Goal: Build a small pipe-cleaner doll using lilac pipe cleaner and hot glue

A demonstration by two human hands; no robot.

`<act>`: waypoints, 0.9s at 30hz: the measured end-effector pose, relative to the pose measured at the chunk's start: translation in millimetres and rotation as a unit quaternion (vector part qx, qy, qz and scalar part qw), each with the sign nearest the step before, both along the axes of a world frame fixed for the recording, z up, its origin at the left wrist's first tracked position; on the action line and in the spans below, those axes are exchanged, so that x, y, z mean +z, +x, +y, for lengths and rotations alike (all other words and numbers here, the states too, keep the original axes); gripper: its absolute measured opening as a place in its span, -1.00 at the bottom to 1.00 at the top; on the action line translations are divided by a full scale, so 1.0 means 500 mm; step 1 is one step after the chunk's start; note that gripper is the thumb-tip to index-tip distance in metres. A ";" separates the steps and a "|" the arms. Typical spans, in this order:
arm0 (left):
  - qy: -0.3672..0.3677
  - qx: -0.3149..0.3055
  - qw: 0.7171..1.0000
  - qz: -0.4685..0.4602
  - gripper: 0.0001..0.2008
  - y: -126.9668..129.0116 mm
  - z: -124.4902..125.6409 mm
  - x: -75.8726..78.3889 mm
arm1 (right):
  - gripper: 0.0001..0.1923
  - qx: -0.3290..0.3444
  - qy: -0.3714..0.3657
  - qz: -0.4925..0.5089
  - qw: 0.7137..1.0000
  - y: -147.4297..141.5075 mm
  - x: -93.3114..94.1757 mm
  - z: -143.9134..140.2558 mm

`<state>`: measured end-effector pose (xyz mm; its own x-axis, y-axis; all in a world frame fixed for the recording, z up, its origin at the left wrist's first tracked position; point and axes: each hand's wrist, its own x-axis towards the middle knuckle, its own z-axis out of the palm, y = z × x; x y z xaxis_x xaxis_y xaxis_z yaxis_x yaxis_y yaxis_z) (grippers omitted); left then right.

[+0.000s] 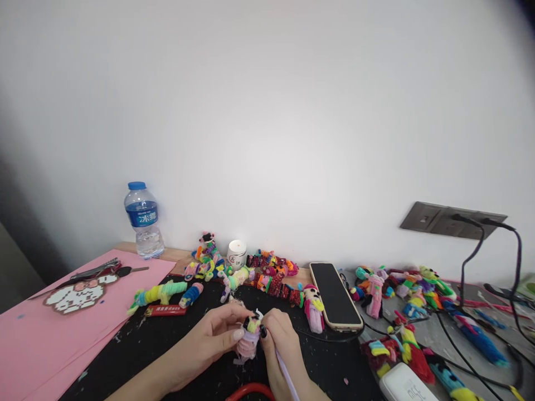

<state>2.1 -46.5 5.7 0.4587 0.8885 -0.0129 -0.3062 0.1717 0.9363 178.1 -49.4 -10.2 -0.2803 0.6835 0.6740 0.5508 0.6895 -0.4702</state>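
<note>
Ahead of you on the left, a water bottle (144, 220) with a blue cap stands against the wall beside a pink sheet (50, 328), where a beaded bear shape (75, 295) lies. A small white jar (236, 254) sits among colourful fuzzy figures (271, 275). Your phone (335, 296) lies face up at centre, with more figures (401, 292) to its right. Black cables (472, 262) run from the wall socket (451, 220).

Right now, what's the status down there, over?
Both hands, left and right, pinch a small fuzzy doll. Lilac strand trails from right hand. Finished dolls and phone lie behind, apart.
</note>
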 end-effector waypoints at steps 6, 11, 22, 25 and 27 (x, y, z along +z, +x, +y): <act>-0.012 0.005 1.000 -0.013 -0.74 0.002 -0.002 -0.001 | -0.64 0.014 -0.017 -0.004 1.000 0.001 0.007 -0.002; -0.002 0.025 1.000 0.014 -0.72 -0.001 0.001 -0.011 | -0.66 0.023 -0.028 0.004 0.999 0.002 0.005 -0.001; -0.018 0.008 1.000 -0.012 -0.71 0.011 -0.006 0.007 | -0.66 0.035 -0.002 0.024 0.999 0.000 0.004 -0.001; -0.014 0.006 1.000 -0.023 -0.72 0.013 -0.007 0.008 | -0.68 0.036 0.008 0.025 0.999 0.000 0.007 -0.004; -0.009 0.004 1.000 -0.026 -0.73 0.012 -0.008 0.007 | -0.69 0.038 0.014 0.026 0.999 0.001 0.008 -0.004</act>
